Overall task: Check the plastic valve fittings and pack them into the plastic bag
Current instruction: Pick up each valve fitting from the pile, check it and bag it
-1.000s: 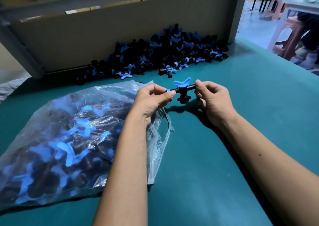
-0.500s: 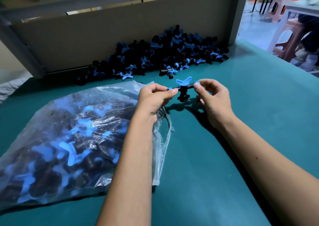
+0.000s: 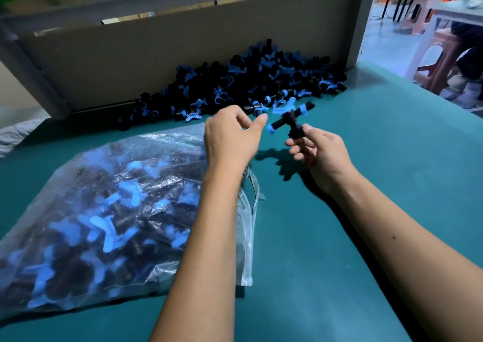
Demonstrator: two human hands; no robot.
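head view: the left hand (image 3: 230, 137) has let go of the valve fitting (image 3: 288, 118) it pinched half a second ago, its fingers now loosely curled on nothing just beside the blue end, so only the right hand (image 3: 317, 149) grips it by the lower black stem, which i judge means the check is ending and packing comes next. the fitting is in the air above the middle of the bench (image 3: 392, 184), between the pile of fittings (image 3: 248, 80) at the far edge and the plastic bag (image 3: 104, 211) near the left edge. its long axis is tilted, rising from lower left to upper right toward the far right corner, blue handle up.
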